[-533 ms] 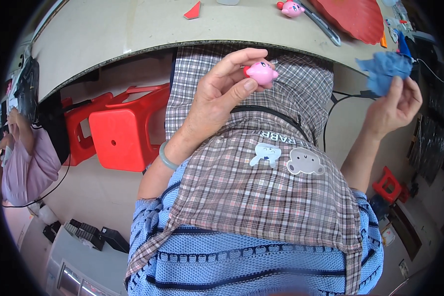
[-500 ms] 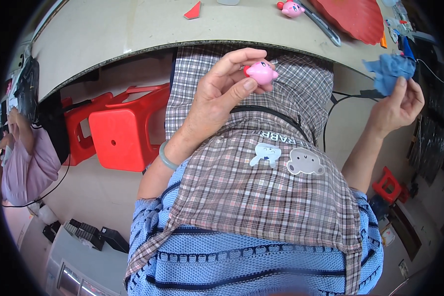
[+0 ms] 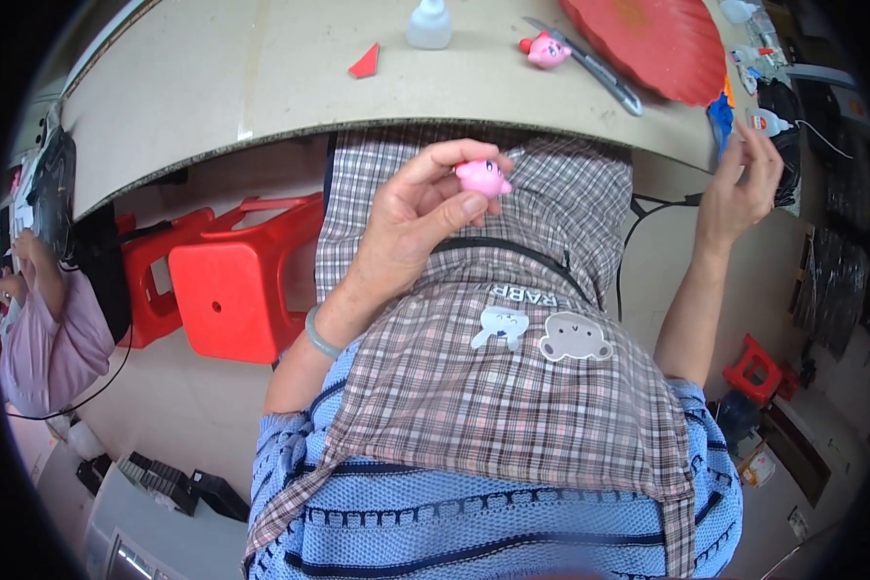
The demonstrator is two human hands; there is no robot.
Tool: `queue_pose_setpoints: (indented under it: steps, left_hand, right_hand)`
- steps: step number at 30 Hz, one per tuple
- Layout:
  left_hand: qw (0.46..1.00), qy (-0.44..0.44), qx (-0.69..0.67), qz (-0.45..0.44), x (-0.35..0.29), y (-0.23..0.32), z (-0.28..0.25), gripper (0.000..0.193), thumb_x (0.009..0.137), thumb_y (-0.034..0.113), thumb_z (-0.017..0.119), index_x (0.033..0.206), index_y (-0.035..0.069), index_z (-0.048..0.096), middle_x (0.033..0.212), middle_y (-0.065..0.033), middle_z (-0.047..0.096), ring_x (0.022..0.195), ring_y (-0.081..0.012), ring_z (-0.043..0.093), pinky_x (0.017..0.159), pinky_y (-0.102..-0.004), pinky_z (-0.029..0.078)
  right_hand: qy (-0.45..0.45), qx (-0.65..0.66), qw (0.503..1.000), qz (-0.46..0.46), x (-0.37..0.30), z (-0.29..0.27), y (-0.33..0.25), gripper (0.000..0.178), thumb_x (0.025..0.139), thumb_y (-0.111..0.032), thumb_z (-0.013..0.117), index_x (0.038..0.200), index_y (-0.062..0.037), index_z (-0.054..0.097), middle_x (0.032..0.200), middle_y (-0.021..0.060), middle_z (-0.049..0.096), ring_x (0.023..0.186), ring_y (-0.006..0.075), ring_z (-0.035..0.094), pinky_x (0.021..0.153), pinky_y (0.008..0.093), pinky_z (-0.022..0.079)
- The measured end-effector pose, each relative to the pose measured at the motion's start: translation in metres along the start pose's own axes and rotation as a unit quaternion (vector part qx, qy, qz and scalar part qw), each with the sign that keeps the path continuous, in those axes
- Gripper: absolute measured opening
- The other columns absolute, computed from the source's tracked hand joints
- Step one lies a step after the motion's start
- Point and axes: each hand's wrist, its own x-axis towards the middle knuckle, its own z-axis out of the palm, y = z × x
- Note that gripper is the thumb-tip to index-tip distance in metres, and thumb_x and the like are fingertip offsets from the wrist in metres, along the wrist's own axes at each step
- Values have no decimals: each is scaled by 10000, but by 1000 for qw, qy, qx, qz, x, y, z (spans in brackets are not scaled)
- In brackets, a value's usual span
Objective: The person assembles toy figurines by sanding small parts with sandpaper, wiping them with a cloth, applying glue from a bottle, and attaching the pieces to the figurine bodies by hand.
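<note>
My left hand [image 3: 420, 208] holds a small round pink toy figure [image 3: 481, 180] with red feet between thumb and fingers, above my lap. Off the table's right end, my right hand [image 3: 742, 184] is raised with its fingers stretched and nothing visible in them. Beside its fingertips is a white bottle [image 3: 766, 122] with a thin white line trailing from it. A blue, cloth-like piece [image 3: 720, 124] sits at the table edge just left of those fingers, partly hidden.
On the table [image 3: 193, 106] are a second pink figure [image 3: 548, 50], a craft knife [image 3: 604, 77], a red scalloped tray [image 3: 657, 43], a translucent bottle [image 3: 428, 27] and a red scrap [image 3: 364, 62]. Red stools [image 3: 227, 300] stand left. Another person [image 3: 53, 329] sits far left.
The blue cloth has left my right hand, which has moved left in the view. My left hand keeps the pink figure, now turned slightly. The view has shifted, showing more of the table.
</note>
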Motion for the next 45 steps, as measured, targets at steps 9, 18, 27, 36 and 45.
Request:
queue_pose_setpoints:
  steps: [9,18,27,36,45]
  left_hand:
    - [999,44,-7,-3,-7,8,-7,380,915,157,646,1252,20,533,1121,-133,629,847,-121,606,742,-241,499]
    - [992,112,-11,64,-30,12,-39,355,937,176,616,1237,2,540,1007,-110,651,830,-132,633,743,-249,515]
    - [985,140,-20,100,-33,18,-53,355,939,176,610,1239,1,541,1039,-128,648,846,-143,644,747,-258,521]
    - [985,133,-19,105,-29,17,-53,361,944,163,602,1250,-16,533,1046,-130,655,864,-153,653,771,-265,540]
    - [985,131,12,116,-33,20,-47,377,935,162,620,1267,3,540,1104,-138,651,917,-149,647,792,-260,535]
  right_hand:
    - [-230,306,916,-117,-2,45,-126,210,797,45,670,996,-22,675,893,96,650,732,209,652,607,309,532]
    - [-279,246,907,-199,3,112,-205,245,845,-110,665,1066,-31,596,852,85,594,690,251,669,568,345,546]
    - [-264,176,925,-208,3,127,-215,95,859,-133,646,869,-46,607,819,76,596,639,263,657,531,367,537]
    - [-286,232,904,-218,0,116,-208,70,838,-89,646,871,-45,602,802,90,566,697,273,653,567,380,539]
    - [-340,316,879,-112,-2,101,-198,113,876,-70,631,989,-61,637,811,95,617,657,217,654,587,301,527]
